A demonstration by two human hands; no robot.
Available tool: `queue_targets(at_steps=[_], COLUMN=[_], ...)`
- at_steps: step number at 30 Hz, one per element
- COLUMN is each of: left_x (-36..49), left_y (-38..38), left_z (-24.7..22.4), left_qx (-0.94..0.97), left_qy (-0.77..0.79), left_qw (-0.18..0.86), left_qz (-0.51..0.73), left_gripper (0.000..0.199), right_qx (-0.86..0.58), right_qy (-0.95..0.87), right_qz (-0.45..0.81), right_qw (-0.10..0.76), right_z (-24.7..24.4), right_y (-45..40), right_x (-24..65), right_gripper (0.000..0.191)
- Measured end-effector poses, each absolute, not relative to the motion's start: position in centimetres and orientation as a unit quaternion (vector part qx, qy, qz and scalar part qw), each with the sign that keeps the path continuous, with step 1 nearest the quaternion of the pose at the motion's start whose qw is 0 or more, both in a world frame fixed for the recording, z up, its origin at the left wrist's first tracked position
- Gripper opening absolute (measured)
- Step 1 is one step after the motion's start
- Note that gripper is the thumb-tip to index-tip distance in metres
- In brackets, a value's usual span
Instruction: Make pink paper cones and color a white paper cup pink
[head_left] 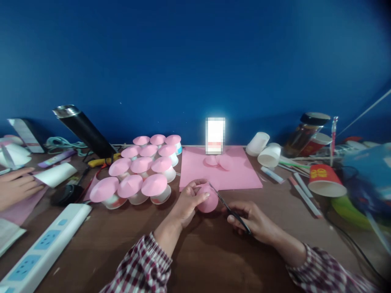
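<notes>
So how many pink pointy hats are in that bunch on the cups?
12 pink hats, on the cups left of the pink paper: three in the back row, three in the second, three in the third and three in front. They overlap, but none seems fully hidden.

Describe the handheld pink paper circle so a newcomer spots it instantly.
Find the pink rectangular paper below the blue wall. At its near edge, the person's left hand holds the pink paper circle. Of the pink pieces, only this has dark scissors at its edge.
</notes>
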State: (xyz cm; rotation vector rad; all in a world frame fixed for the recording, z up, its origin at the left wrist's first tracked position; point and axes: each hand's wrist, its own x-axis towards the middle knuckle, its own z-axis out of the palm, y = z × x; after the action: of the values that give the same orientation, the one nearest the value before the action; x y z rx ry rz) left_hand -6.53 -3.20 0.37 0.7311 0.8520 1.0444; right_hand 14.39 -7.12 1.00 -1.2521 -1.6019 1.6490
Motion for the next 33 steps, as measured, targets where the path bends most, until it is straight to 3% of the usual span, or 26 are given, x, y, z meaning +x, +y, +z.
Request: queue_targets(at_steps=[12,24,33], left_x=[-6.53,-6.69,-6.0], left_y=[-3.3,-2.92,-3.36], left_z=[0.6,0.24,0.78], left_qx=[0.321,0.237,0.231], left_qy=[0.379,0.337,0.377], left_qw=[0.727,0.76,0.725], left_qz=[0.474,0.502,0.528], left_gripper=[0.051,0.034,0.036], right_qx=[-0.471,-0.463,-0.508], right_qy=[-0.547,-0.508,-0.474], right_qz=[0.623,0.641,0.46], right_qw=[0.301,0.343,0.553], right_z=[1.07,0.73,0.65], right_y=[-6.88,-6.94,-6.47], right_x=[14.23,14.38,14.25], right_gripper=[0.046,0.044,0.04])
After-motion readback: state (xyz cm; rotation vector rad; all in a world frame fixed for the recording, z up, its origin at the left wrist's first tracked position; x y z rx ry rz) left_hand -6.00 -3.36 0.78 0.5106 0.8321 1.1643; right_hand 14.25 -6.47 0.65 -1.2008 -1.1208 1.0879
